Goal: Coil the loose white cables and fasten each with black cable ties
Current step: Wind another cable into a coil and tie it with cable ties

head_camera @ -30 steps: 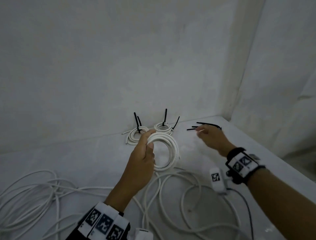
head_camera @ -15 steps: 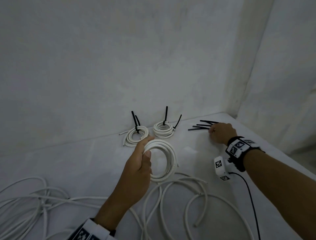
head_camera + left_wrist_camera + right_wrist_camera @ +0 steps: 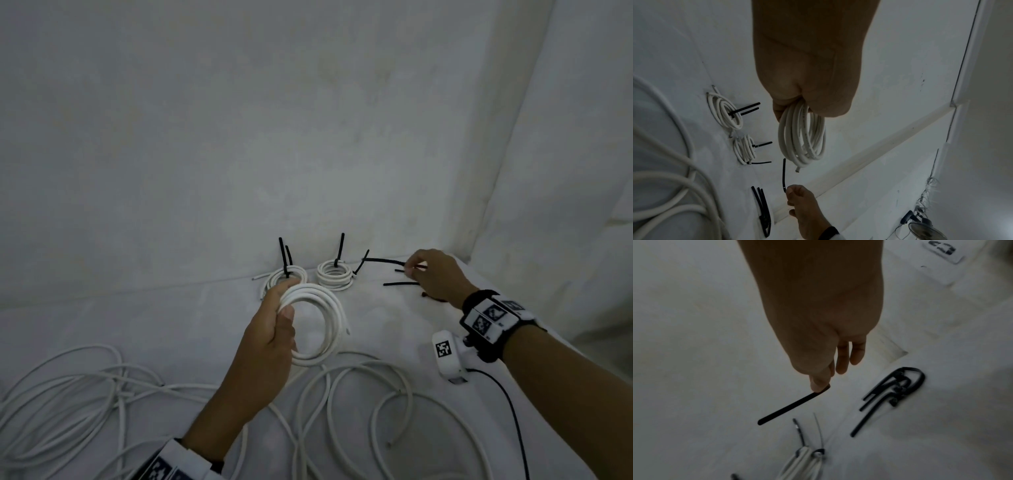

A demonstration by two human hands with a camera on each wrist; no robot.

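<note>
White coil clamped in left hand, thumb over the turns, likely to stop them springing apart; clear of the bench, free end hanging below the grip. Black tie pinched by one end in right hand, tail pointing toward the coil, probably for threading. Spare ties beside that grip. Smooth, even loops, unfastened.

Dim, flat light throughout, with a greyish cast and soft, faint shadows. Wide-angle bending shows at the frame edges. The right wrist view is smeared; the cable ties beyond the fingers look blurred.
</note>
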